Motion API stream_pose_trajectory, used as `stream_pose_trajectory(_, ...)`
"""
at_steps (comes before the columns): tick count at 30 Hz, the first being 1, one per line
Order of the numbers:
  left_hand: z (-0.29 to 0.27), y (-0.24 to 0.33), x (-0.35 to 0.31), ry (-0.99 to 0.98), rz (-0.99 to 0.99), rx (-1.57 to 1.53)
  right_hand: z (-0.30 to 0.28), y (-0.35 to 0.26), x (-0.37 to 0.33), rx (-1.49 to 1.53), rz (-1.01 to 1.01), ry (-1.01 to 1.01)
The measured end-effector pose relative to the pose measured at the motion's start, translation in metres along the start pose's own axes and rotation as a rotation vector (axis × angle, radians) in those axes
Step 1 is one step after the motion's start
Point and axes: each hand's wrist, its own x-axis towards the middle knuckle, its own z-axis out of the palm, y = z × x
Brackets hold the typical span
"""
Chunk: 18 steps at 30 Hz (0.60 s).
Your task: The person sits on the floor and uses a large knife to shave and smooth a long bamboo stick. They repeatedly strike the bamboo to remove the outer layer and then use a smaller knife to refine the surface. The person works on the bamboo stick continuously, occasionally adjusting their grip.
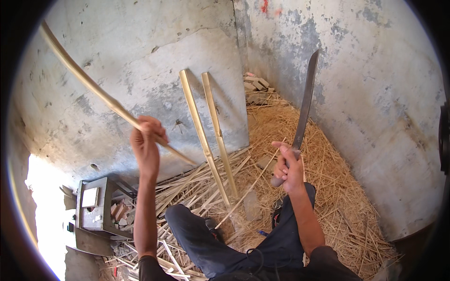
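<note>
A long pale bamboo strip is gripped near its lower end by my left hand, its far end rising to the upper left. My right hand is closed round the handle of a machete, whose dark blade points up. Near that hand's fingertips a thin bamboo sliver slants down to the floor; I cannot tell if the fingers touch it. Between my hands, a wider split bamboo piece and a narrower bamboo piece lean against the wall.
Loose bamboo strips lie left of my legs, and a heap of thin shavings covers the floor at right. Bricks are stacked in the far corner. A grey box-like stand with rubble beside it stands at left. Walls close in ahead and right.
</note>
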Motion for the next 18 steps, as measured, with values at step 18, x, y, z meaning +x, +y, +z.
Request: stream_pose_trajectory(18,0.099,-0.094,-0.145,-0.147,-0.292,-0.145,-0.035,0.137,-0.024,-0.364,0.271,0.015)
